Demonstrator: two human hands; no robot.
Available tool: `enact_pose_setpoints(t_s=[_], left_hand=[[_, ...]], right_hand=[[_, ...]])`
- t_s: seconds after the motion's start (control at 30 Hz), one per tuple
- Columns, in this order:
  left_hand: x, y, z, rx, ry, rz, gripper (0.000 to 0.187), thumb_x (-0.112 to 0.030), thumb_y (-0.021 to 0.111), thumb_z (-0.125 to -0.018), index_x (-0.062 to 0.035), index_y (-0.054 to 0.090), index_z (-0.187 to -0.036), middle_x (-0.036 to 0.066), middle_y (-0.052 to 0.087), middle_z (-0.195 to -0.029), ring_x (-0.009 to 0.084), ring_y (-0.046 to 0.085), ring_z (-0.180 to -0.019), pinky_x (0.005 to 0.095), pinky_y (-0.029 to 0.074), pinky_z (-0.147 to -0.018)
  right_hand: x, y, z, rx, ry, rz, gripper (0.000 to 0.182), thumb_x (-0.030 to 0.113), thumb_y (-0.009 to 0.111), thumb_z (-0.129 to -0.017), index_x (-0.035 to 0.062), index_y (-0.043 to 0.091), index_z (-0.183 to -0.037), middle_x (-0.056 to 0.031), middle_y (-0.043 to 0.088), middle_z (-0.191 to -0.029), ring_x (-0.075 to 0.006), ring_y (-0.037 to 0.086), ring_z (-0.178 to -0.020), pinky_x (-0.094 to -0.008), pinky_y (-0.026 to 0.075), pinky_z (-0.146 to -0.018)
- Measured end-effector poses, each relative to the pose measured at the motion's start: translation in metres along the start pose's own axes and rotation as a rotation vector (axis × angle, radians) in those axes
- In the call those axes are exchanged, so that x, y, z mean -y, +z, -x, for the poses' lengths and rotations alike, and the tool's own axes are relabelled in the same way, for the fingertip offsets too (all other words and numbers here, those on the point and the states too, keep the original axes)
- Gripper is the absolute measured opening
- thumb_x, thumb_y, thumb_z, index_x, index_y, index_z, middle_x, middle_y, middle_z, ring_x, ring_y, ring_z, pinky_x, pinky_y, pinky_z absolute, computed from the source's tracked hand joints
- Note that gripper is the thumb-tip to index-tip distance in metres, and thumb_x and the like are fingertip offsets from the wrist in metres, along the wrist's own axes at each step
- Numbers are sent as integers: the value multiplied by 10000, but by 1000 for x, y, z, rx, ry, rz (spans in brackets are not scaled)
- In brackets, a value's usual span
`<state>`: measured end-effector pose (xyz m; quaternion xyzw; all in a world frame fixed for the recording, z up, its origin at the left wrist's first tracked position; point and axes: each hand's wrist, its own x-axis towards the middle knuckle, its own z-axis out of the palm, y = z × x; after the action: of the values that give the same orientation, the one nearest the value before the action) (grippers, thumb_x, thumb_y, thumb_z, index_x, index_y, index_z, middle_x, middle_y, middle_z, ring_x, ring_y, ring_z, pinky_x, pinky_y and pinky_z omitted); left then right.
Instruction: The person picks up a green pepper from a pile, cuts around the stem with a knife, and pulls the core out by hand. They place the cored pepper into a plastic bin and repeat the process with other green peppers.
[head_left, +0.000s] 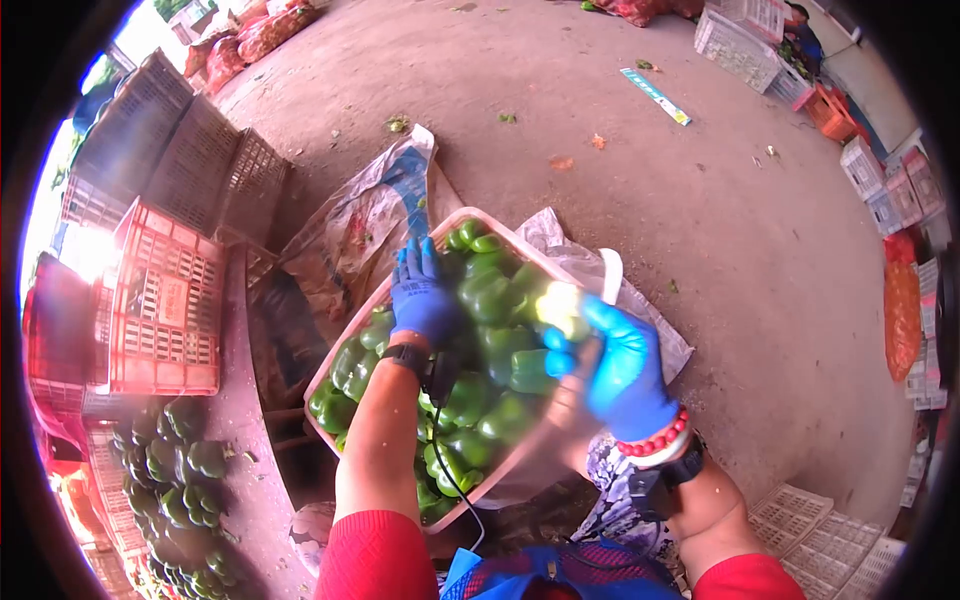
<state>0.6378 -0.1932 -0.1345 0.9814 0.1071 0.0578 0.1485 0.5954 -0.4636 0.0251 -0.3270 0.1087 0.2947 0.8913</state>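
Observation:
A pale crate (520,238) full of green bell peppers (465,400) stands right in front of me. My left hand (421,300), in a blue glove, lies over the crate's upper left side with its fingers stretched out flat; nothing shows in its grasp. My right hand (622,365), gloved in blue too, is at the crate's right side. Its thumb and fingers are curled around a bright, pale yellowish-white thing (561,308), too blurred and overexposed to name. Plastic sheeting (345,215) spreads out beyond the crate.
Stacked plastic crates (165,300) rise at the left, with a heap of green peppers (175,480) below them. White crates (740,50) and a person (803,38) are at the far right. Flat crates (830,535) lie at lower right. Filled sacks (270,32) rest at the back left.

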Motion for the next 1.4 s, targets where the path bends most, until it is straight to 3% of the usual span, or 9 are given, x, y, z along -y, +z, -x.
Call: enact_pose_setpoints(t_s=[0.17,0.27,0.43,0.6,0.73,0.83,0.93,1.23,1.4], left_hand=[[3,5,24,-36,-25,149,889,-266,589,-837,68,187,-1556,295,232,-1614,443,210,-1511,481,201,-1232],[14,-8,5,178,141,169,523,-322,663,-884,40,606,-1257,213,676,-1088,320,672,-996,443,547,-860],[4,-65,19,113,66,83,725,-228,735,-780,-27,480,-1428,246,550,-1372,345,538,-1295,420,424,-1106],[-14,-164,106,352,333,1176,639,-81,614,-971,-84,370,-1561,80,498,-1511,146,466,-1332,322,389,-1120],[-30,-209,180,268,126,886,489,-114,618,-982,-107,500,-1457,21,675,-1218,117,624,-1076,293,513,-962],[-2,-189,213,302,-135,1217,339,-143,590,-1005,-60,556,-1332,-6,675,-1011,74,631,-933,253,536,-810],[15,-189,238,291,-300,1301,280,-197,575,-1020,-52,583,-1259,-4,655,-946,72,621,-799,256,539,-703],[57,-182,262,191,-187,1538,195,-229,594,-1007,-77,599,-1130,-33,602,-841,30,520,-603,204,428,-524],[82,-161,257,111,-237,1539,203,-202,595,-998,-75,606,-1155,-44,621,-905,29,563,-681,193,452,-557]], right_hand=[[-7,12,9,171,36,74,399,232,600,-1005,43,578,-1355,-80,670,-910,-154,604,-681,-277,514,-629],[-15,20,14,186,-54,211,429,205,590,-1002,35,554,-1395,-69,645,-1077,-141,594,-800,-281,508,-657],[-34,12,-8,170,5,165,265,210,658,-975,67,642,-1197,-55,671,-908,-134,595,-686,-289,508,-574],[-52,17,-18,180,143,326,263,313,666,-973,82,679,-1097,-8,631,-815,-110,557,-635,-256,472,-555],[-86,45,3,205,246,761,449,527,628,-965,84,679,-1014,-20,601,-706,-111,543,-558,-255,439,-496],[-106,69,28,307,265,1009,591,664,526,-965,88,657,-969,-41,606,-677,-139,549,-504,-273,433,-468],[-145,60,22,341,-143,1186,400,493,664,-963,96,617,-953,-31,599,-671,-128,570,-511,-276,451,-468],[-180,83,11,416,303,777,260,360,700,-967,113,635,-1015,40,596,-778,-67,546,-594,-215,451,-504],[-204,91,-7,553,531,439,403,420,632,-991,63,602,-1176,-72,678,-969,-208,692,-847,-356,615,-729]])
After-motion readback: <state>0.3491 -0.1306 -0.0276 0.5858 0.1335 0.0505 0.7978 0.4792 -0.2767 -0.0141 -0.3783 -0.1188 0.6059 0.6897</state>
